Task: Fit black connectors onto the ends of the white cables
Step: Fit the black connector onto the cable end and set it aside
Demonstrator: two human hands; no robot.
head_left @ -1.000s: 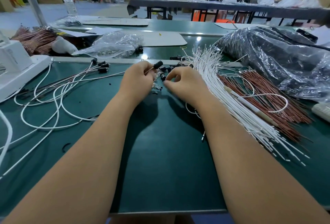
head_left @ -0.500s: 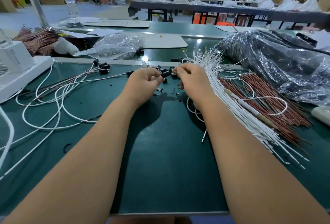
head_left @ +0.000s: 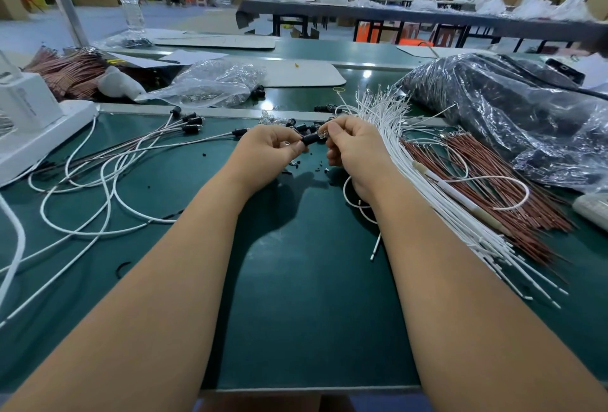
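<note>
Clear plastic bag [head_left: 210, 86] of small parts beyond both hands [head_left: 316, 145]

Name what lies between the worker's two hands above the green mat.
In the head view, a black connector spans the gap, pinched by the left hand and the right hand.
</note>
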